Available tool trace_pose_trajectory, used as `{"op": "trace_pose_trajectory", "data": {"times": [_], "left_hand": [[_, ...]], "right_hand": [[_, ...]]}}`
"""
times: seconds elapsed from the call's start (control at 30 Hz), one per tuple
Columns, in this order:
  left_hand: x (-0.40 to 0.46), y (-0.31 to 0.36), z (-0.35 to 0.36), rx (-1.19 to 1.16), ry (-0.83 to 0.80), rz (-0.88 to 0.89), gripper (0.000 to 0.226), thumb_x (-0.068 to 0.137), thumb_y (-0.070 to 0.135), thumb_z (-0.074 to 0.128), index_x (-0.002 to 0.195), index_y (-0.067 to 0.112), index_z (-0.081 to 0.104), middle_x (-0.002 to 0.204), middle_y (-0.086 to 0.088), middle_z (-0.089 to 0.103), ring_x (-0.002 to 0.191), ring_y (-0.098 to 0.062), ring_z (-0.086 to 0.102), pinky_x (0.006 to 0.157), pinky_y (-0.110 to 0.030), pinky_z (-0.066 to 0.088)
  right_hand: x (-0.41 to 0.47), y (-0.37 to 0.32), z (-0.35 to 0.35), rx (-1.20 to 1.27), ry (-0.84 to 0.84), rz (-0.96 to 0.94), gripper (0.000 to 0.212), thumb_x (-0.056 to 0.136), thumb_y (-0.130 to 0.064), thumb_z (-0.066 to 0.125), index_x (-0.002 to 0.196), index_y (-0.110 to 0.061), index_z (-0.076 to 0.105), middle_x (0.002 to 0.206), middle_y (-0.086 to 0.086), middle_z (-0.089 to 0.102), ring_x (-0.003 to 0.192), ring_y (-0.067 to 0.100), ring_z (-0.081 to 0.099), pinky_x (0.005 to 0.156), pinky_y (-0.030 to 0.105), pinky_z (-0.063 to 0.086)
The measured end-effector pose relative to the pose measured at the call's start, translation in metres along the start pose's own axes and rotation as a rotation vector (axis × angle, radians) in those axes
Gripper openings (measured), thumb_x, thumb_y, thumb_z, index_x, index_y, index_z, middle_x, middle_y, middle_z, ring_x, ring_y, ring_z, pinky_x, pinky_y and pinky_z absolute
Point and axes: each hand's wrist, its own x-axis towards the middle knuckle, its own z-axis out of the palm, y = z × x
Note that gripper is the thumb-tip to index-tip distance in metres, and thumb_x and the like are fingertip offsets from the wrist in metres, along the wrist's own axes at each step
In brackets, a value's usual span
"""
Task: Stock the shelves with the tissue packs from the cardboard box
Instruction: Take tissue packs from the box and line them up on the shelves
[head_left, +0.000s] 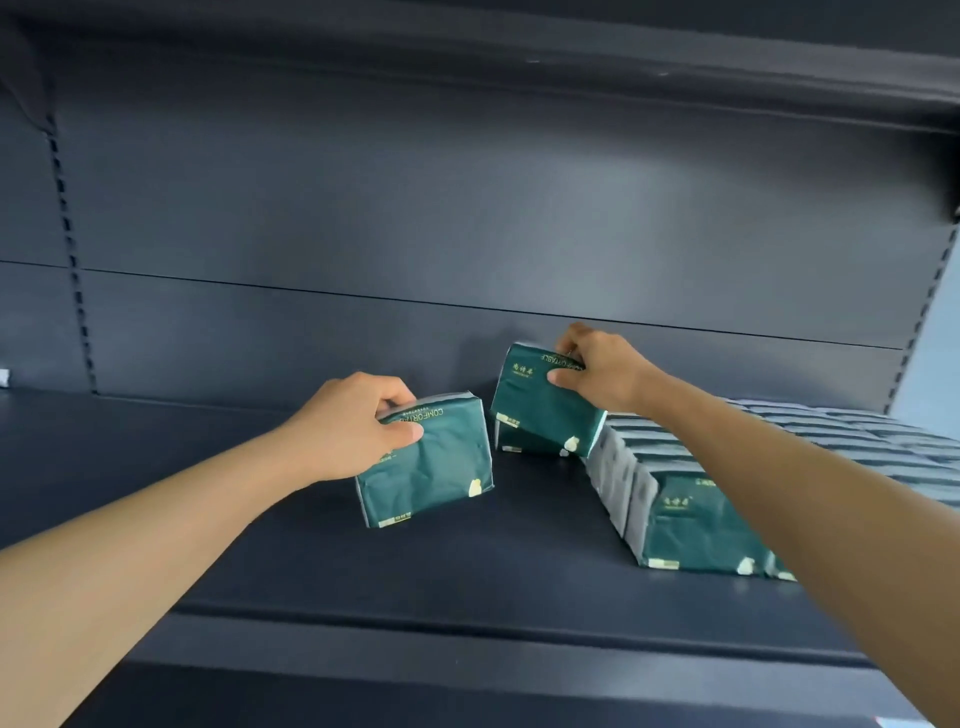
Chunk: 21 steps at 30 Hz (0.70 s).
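Both hands are curled tight, each gripping one green tissue pack by its top edge. The left hand (358, 421) stands its pack (426, 462) upright on the dark shelf (260, 545), apart from the rest, likely ready to slide across. The right hand (597, 371) tilts its pack (540, 400) over another one at the back, probably to start a new column just left of the stocked row (691, 499). The cardboard box is out of view.
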Motion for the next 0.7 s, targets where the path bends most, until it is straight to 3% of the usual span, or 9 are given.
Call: {"op": "trace_pose_trajectory", "data": {"times": [0.33, 0.47, 0.57, 0.7], "left_hand": [[0.041, -0.023, 0.017, 0.021, -0.013, -0.048, 0.004, 0.088, 0.026, 0.065, 0.091, 0.03, 0.064, 0.091, 0.01, 0.072, 0.085, -0.013, 0.068, 0.084, -0.035, 0.052], [0.05, -0.027, 0.023, 0.014, -0.02, -0.06, 0.006, 0.087, 0.026, 0.066, 0.091, 0.03, 0.065, 0.09, 0.012, 0.072, 0.086, -0.012, 0.068, 0.082, -0.032, 0.051], [0.055, -0.029, 0.026, 0.016, -0.021, -0.056, 0.006, 0.087, 0.026, 0.066, 0.09, 0.031, 0.064, 0.089, 0.014, 0.072, 0.085, -0.009, 0.068, 0.078, -0.025, 0.049], [0.06, -0.029, 0.029, 0.025, -0.021, -0.048, 0.007, 0.087, 0.026, 0.066, 0.091, 0.032, 0.064, 0.09, 0.014, 0.071, 0.083, -0.008, 0.068, 0.08, -0.029, 0.051]], "right_hand": [[0.05, 0.039, 0.045, -0.109, -0.178, -0.075, 0.028, 0.088, -0.027, 0.064, 0.106, -0.012, 0.049, 0.095, -0.001, 0.053, 0.094, 0.022, 0.053, 0.077, 0.027, 0.039], [0.052, 0.047, 0.051, -0.244, -0.175, -0.087, 0.043, 0.082, -0.03, 0.07, 0.114, -0.011, 0.049, 0.111, 0.006, 0.054, 0.098, 0.025, 0.055, 0.087, 0.036, 0.048], [0.053, 0.046, 0.05, -0.358, -0.159, -0.062, 0.055, 0.074, -0.036, 0.077, 0.112, -0.011, 0.047, 0.108, 0.004, 0.052, 0.094, 0.026, 0.056, 0.079, 0.037, 0.05], [0.055, 0.045, 0.048, -0.473, -0.139, -0.077, 0.051, 0.071, -0.04, 0.078, 0.105, -0.014, 0.051, 0.103, 0.003, 0.059, 0.091, 0.025, 0.058, 0.067, 0.032, 0.046]]}}
